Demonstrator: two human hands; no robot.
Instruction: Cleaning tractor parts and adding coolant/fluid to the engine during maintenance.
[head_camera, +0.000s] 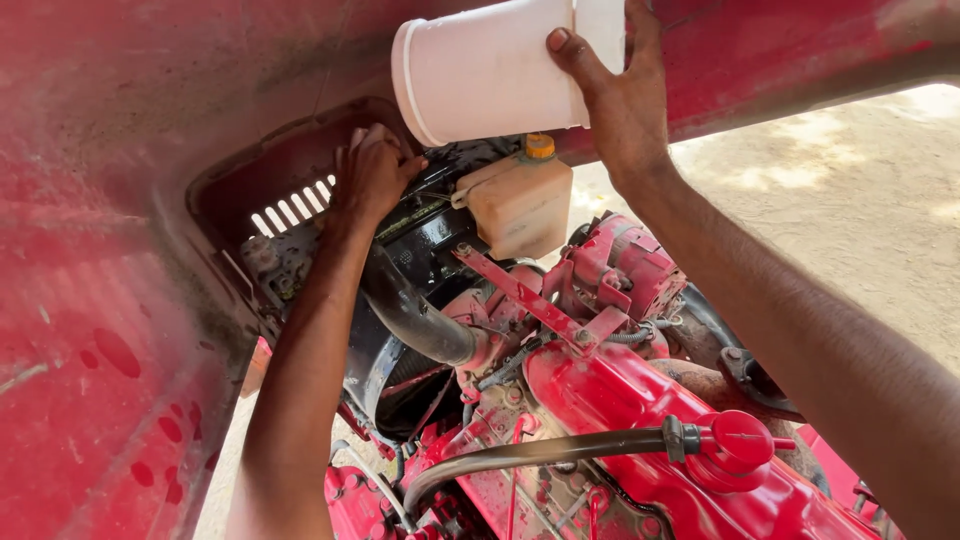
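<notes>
One white plastic bucket (490, 65), one cream coolant tank with a yellow cap (520, 200), one black rubber hose (415, 310), two hands. Right hand (615, 95) spread wide against the bucket's side, thumb across its wall, tipping it on its side under the raised red hood (110, 250), mouth toward the left. Left hand (372, 175) curled shut near the radiator top, just below the bucket's rim; contents hidden. Red engine (620, 400) beneath.

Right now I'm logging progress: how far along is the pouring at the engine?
Done: the red hood is raised and the white bucket lifted and tipped. In hand: the right hand steadies the bucket; the left hand rests beneath its rim. No liquid shows flowing, so pouring looks left.
</notes>
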